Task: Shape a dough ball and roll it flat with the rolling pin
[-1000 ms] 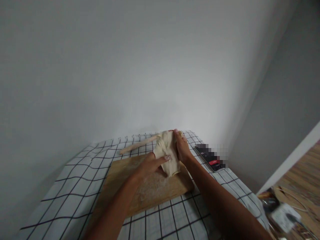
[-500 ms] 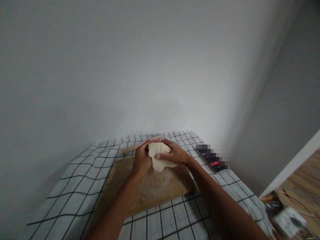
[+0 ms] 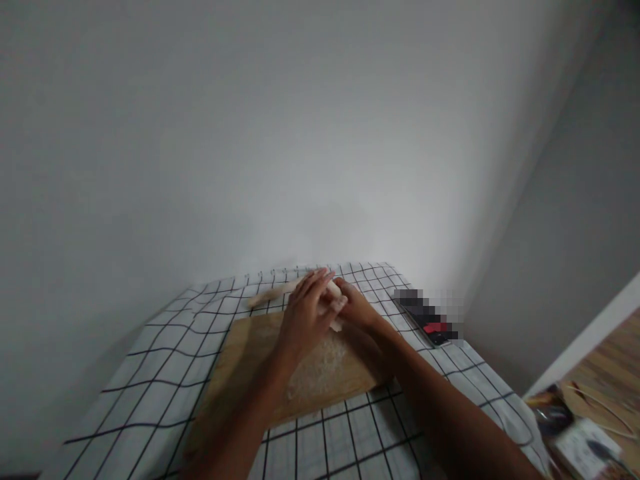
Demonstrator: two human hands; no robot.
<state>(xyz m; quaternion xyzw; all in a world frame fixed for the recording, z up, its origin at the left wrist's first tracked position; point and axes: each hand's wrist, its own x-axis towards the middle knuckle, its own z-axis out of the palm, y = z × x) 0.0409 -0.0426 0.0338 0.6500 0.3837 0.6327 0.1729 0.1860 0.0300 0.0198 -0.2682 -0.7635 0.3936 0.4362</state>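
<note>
Between both hands is a lump of pale dough (image 3: 334, 289), held above a floured wooden board (image 3: 255, 347). My left hand (image 3: 310, 307) lies over the dough from the left, its fingers curved across it. From the right, my right hand (image 3: 354, 305) grips the dough, with its fingers partly hidden behind the left hand. Most of the dough is covered by the hands. Loose flour (image 3: 320, 370) is scattered on the middle of the board. Just beyond the board lies a wooden rolling pin (image 3: 270, 295), its right end hidden behind my left hand.
A black-and-white checked cloth (image 3: 165, 373) covers the table, which meets a pale wall (image 3: 300, 133). A phone (image 3: 425, 321), partly pixelated, lies to the right of the board. Low at the right are a white box (image 3: 587, 443) and a cable (image 3: 607, 408).
My left hand has moved from the dough's left edge to over its top. The dough, spread out and hanging before, is now gathered and mostly hidden between the hands.
</note>
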